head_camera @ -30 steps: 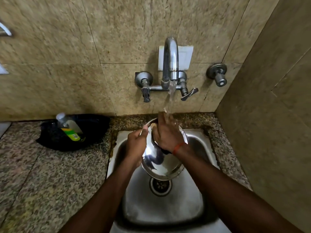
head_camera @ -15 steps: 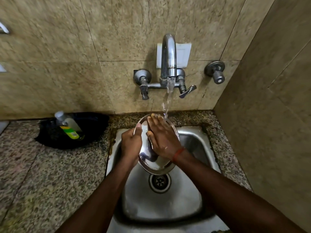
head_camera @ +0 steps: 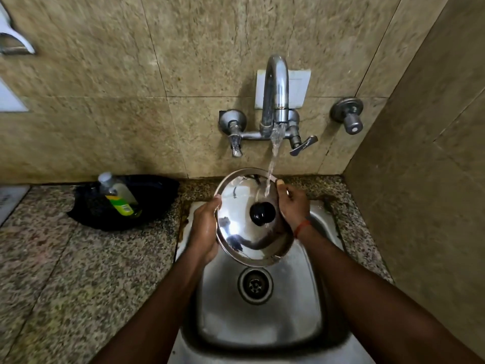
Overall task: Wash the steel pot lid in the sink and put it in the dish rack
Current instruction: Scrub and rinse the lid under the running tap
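The steel pot lid point(head_camera: 244, 232) is held tilted over the steel sink point(head_camera: 309, 311), its top side with the black knob point(head_camera: 262, 213) facing me. Water from the tap point(head_camera: 275, 93) runs onto the lid just above the knob. My left hand point(head_camera: 204, 229) grips the lid's left rim. My right hand point(head_camera: 292, 206) holds the right rim, thumb on the upper edge, a red thread at the wrist. No dish rack is in view.
A black bowl point(head_camera: 154, 195) holding a green-labelled soap bottle point(head_camera: 119, 198) sits on the granite counter point(head_camera: 78, 271) left of the sink. The drain point(head_camera: 255, 285) lies below the lid. Tiled walls close in behind and to the right, with a separate valve point(head_camera: 349, 118) on the wall.
The lid has been turned over: before, its hollow underside faced me with my right palm rubbing inside it; now the knob side faces me and both hands hold the rim.
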